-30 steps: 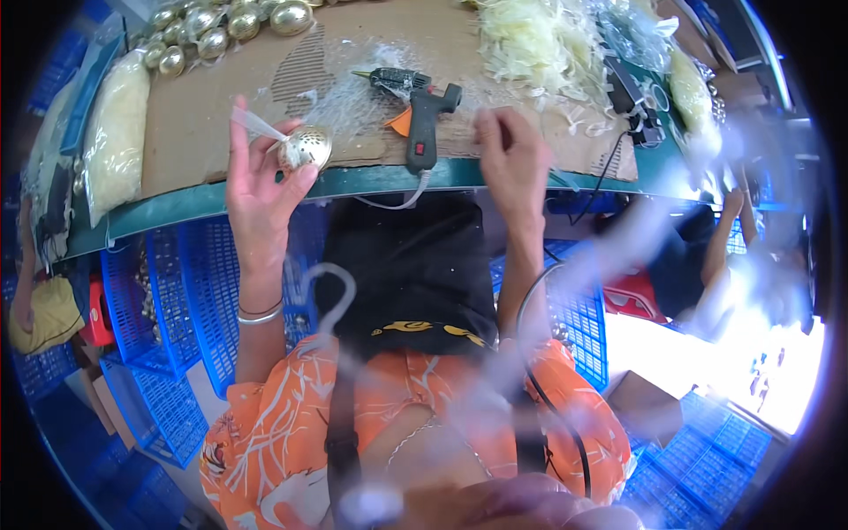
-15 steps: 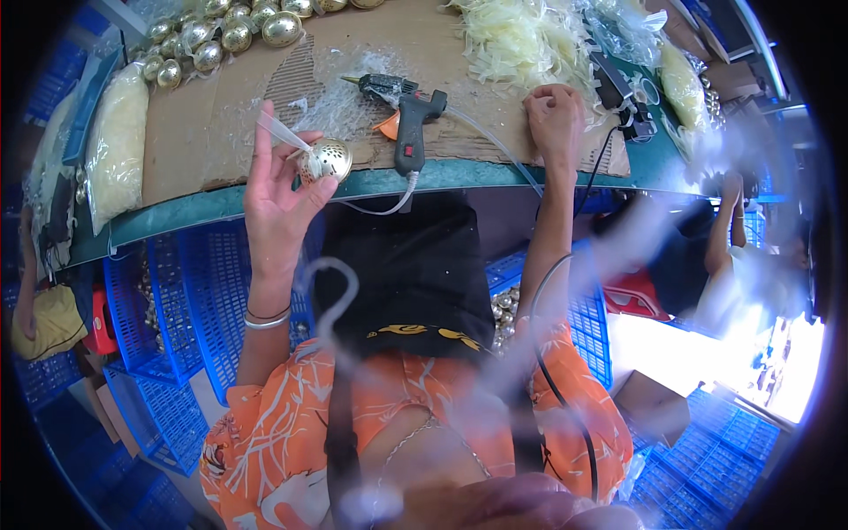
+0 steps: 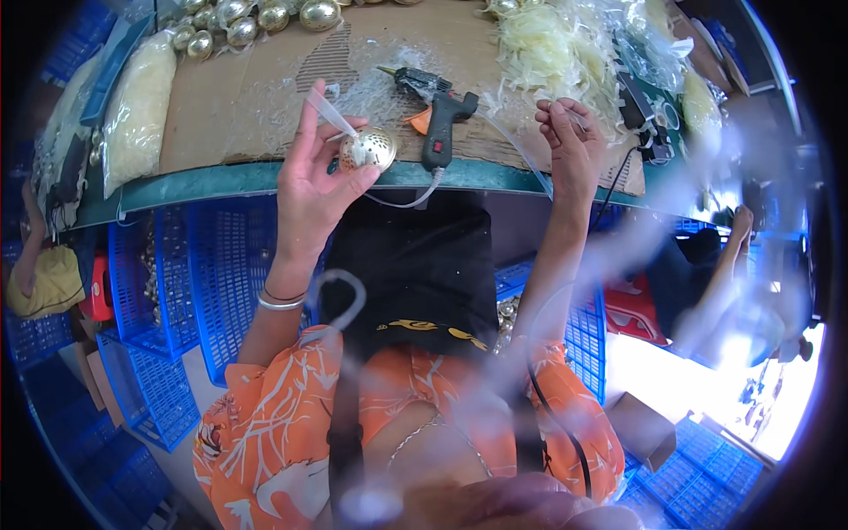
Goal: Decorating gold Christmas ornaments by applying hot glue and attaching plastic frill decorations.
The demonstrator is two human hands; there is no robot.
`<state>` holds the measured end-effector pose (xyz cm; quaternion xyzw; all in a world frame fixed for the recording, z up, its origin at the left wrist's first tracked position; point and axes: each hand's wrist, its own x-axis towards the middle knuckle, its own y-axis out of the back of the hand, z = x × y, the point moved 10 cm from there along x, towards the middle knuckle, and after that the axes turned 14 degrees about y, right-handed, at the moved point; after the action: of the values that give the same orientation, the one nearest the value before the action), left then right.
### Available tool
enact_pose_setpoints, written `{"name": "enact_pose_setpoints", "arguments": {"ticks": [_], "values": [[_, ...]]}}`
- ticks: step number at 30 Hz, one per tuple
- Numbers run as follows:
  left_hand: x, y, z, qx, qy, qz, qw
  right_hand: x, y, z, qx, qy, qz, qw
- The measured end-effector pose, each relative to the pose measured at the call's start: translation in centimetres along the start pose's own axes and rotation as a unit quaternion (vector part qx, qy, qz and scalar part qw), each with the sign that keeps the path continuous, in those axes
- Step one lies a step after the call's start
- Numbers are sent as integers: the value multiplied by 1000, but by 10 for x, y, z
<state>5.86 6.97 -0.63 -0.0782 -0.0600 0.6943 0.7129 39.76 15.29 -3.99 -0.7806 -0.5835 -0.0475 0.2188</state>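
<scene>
My left hand (image 3: 320,177) holds a perforated gold ball (image 3: 372,149) between thumb and fingers, at the table's near edge. A pale translucent strip (image 3: 332,113) rises from the ball's left side, beside my raised index finger. My right hand (image 3: 572,146) is closed in a pinch in front of the heap of pale strips (image 3: 548,66); a thin clear piece, seemingly one such strip, shows at its fingertips. Between the hands a dark glue gun (image 3: 437,115) lies on the cardboard, its nozzle toward the far left. An orange piece (image 3: 419,119) lies beside it.
Several gold balls (image 3: 274,16) sit along the far left of the cardboard sheet (image 3: 238,97). A plastic bag of pale material (image 3: 140,115) lies at the left. Black power adapters (image 3: 649,124) and cords are at the right. Blue crates (image 3: 230,291) stand below the table; other people work at both sides.
My right hand has come up from the strip heap and turned, now pinching a thin clear piece. The whole view has shifted, and my left hand still holds the ball.
</scene>
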Motion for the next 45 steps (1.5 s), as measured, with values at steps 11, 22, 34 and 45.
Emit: {"name": "enact_pose_setpoints", "arguments": {"ticks": [11, 22, 34, 45], "values": [[-6, -1, -1, 73, -93, 48, 992, -71, -93, 0, 21, -44, -125, 991], [-26, -18, 14, 266, -290, 139, 909, -131, -163, -6, 139, -13, -110, 984], [-38, -36, 31, 340, -341, 118, 869, -135, -164, -3, 175, -61, -107, 977], [-58, 83, 30, 507, 61, 13, 860, -101, -128, -12, 98, -13, -116, 988]]}}
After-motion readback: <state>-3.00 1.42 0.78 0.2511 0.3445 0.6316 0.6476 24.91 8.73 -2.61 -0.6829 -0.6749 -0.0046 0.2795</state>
